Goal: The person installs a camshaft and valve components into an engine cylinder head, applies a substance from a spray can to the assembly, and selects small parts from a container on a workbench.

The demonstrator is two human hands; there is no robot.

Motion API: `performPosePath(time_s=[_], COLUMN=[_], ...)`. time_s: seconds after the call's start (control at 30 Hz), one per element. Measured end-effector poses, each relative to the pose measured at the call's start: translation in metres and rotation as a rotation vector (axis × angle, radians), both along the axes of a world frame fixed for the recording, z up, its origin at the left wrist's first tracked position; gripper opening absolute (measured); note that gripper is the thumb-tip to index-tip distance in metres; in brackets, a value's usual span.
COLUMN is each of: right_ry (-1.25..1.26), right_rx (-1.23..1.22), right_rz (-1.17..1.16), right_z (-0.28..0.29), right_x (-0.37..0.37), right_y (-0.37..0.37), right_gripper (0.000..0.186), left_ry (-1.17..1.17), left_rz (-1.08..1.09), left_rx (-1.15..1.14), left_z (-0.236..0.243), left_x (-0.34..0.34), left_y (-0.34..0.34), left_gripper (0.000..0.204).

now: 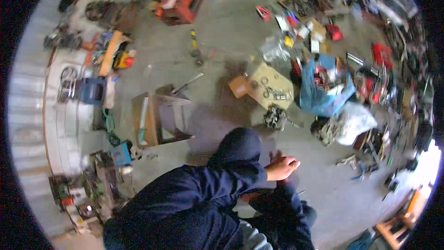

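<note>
My left arm in a dark sleeve reaches across to the right, and my left hand (281,168) lies over my right wrist with its fingers curled. Whatever those fingers hold, if anything, cannot be made out. Behind it my right hand (276,154) is mostly hidden and smeared, with only dim fingertips showing. Beyond both hands, on the floor, sits a greasy metal machine part (276,118) with a rod sticking out. It stands at the near edge of a cardboard sheet (263,78) carrying rings and small metal parts. A small brown box (238,86) touches the sheet's left side.
A blue plastic bag (307,99) of parts and a white plastic bag (358,122) lie to the right. Left is an open wooden box (141,125); a screwdriver-like tool (188,83) lies by it. Pliers and other tools (365,169) litter the right floor. A red-orange metal housing (182,4) stands far off.
</note>
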State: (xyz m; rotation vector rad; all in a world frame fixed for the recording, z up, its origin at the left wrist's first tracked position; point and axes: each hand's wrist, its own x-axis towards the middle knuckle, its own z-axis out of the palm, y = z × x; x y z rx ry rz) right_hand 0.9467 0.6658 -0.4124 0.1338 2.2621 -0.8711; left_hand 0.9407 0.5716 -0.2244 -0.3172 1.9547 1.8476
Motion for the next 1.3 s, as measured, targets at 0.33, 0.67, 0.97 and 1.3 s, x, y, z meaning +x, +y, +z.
performPosePath(time_s=[0.33, 0.67, 0.97, 1.3], right_ry=[0.105, 0.108, 0.382, 0.103], right_rx=[-0.024, 0.310, -0.049, -0.035], right_rz=[0.739, 0.576, 0.758, 0.909], right_z=[0.320, 0.567, 0.555, 0.590], right_x=[0.093, -0.122, -0.183, -0.253], right_y=[0.183, -0.041, -0.302, -0.602], right_gripper=[0.024, 0.027, 0.031, 0.030], left_ry=[0.002, -0.076, -0.765, -0.753], left_rz=[0.372, 0.639, 1.183, 1.322], left_rx=[0.040, -0.590, -0.347, -0.157], left_z=[0.098, 0.197, 0.315, 0.323], left_x=[0.069, 0.162, 0.352, 0.316], left_y=[-0.125, -0.449, -0.585, -0.622], left_gripper=[0.029, 0.034, 0.037, 0.033])
